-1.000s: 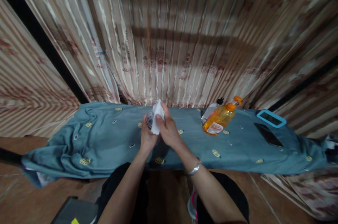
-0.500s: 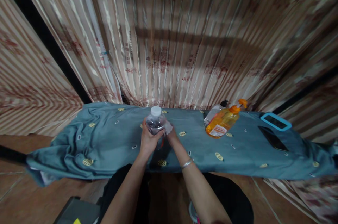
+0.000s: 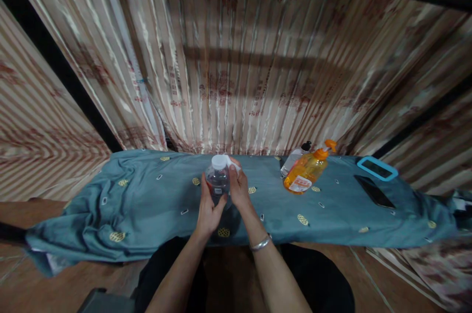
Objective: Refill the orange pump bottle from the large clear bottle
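Observation:
A clear plastic bottle (image 3: 218,177) with a white cap (image 3: 219,161) stands upright in front of me. My left hand (image 3: 209,209) is wrapped round its lower body, thumb across the near side. Pinched in my right hand (image 3: 238,186) is a white tissue (image 3: 232,164), which touches the bottle near its cap and shoulder. A silver bracelet circles my right wrist. Whether the bottle's base rests on the cloth is hidden by my hands.
A teal cloth (image 3: 147,219) with pineapple prints covers the bench. To the right are an orange pump bottle (image 3: 306,172), a clear bottle with a black top (image 3: 293,160), a blue-framed device (image 3: 377,169) and a dark phone (image 3: 374,191). Striped curtains (image 3: 221,81) hang behind.
My right hand and the tissue have risen from the bottle's side to near its cap. My left hand has shifted its hold lower, and the bottle's printed label now shows.

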The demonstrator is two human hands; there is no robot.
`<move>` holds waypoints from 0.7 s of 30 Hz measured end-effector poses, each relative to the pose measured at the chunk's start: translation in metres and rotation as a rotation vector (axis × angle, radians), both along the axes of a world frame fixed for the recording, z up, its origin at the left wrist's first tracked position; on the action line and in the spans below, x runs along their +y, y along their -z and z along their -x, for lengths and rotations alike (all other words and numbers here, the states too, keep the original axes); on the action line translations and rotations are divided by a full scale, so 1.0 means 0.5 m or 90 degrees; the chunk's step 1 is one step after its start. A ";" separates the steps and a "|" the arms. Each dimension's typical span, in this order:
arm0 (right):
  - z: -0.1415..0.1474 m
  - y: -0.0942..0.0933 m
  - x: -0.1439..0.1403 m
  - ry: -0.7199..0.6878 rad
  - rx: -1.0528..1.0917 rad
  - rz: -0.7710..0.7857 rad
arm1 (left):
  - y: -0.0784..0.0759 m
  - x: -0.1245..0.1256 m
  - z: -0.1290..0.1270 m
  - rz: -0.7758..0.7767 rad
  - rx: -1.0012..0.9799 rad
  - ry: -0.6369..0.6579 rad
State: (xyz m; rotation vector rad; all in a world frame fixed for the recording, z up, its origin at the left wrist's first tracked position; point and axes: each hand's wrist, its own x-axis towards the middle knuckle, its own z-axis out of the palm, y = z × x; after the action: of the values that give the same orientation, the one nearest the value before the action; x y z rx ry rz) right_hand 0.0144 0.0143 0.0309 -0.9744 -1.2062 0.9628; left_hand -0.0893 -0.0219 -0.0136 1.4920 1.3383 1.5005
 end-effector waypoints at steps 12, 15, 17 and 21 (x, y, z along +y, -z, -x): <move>-0.034 0.021 -0.062 0.025 0.052 0.039 | -0.044 0.031 -0.011 0.062 -0.012 -0.016; -0.017 -0.037 -0.077 0.026 -0.003 -0.024 | -0.045 0.028 -0.013 0.062 -0.012 -0.021; -0.002 -0.034 -0.090 0.043 -0.028 -0.043 | -0.042 0.027 -0.015 0.026 -0.011 -0.031; 0.008 0.053 -0.096 0.072 0.001 0.016 | -0.026 0.023 -0.019 -0.009 -0.013 0.007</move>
State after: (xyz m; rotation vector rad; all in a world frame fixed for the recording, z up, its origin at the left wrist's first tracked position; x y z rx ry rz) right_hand 0.0104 -0.0336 0.0045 -1.0500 -1.1270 0.8905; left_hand -0.0798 -0.0102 -0.0006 1.4867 1.3079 1.5170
